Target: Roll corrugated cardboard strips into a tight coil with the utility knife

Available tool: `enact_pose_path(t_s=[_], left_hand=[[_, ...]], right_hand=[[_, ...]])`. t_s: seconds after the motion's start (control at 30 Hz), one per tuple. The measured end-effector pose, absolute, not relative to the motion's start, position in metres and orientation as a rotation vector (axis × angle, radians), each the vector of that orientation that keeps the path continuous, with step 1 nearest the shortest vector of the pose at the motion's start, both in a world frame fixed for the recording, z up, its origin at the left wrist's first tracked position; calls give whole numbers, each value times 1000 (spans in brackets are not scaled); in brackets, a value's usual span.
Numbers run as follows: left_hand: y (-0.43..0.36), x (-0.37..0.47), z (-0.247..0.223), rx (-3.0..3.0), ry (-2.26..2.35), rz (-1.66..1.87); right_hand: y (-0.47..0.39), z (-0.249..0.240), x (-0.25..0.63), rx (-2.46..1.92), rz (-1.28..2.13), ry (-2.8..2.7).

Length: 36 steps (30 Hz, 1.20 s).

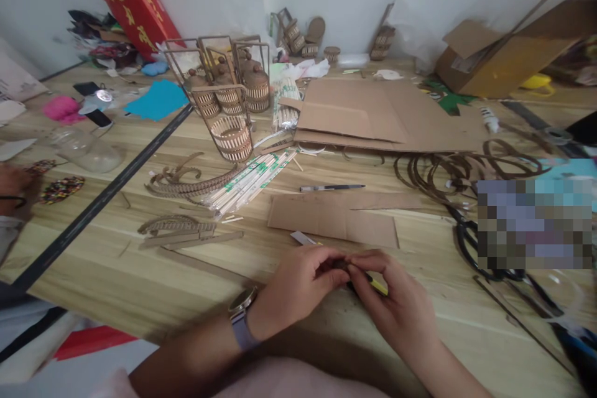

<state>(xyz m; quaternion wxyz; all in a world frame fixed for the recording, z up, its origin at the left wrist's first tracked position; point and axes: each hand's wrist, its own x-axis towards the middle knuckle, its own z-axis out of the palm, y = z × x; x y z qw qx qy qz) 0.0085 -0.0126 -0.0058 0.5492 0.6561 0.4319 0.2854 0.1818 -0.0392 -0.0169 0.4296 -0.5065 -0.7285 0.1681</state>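
Note:
My left hand, with a watch on its wrist, is closed, its thumb and fingers pinching a small dark brown piece. My right hand meets it fingertip to fingertip and grips the same piece, most of which the fingers cover. Behind and below the hands shows a yellow and black box cutter, partly hidden by them. Just beyond lies a flat cardboard strip, with a pen farther off. Left of my hands rest ridged brown cardboard strips.
Small handled baskets stand back left near wrapped sticks. Large cardboard sheets lie at the back. Black scissors and coiled brown strips are to the right. Another person's hand is at the left edge.

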Motion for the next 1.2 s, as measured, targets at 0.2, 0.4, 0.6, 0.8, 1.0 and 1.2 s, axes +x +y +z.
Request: enact_pose_path(t_s=[0.2,0.4,0.6,0.8,1.0,1.2], left_hand=[[-15,10,-3,1455,996,620],[-29,13,11,1490,987,489],[-33,9,20,1553,986,464],[-25,2,22,1625,964,462],[-11,-4,19,1660,977,500],[6,-6,7,1623,1005,616]], right_hand=[[-38,-19,187,-1337,537,-1735],[-24,-17,206,-1487,516,-1713],[-25,-24,201,-1522,429,-2308],[-25,-25,207,-1572,384,-2463],[-27,-22,230,-1593,367,-2474],[-1,5,237,-1687,586,-2452]])
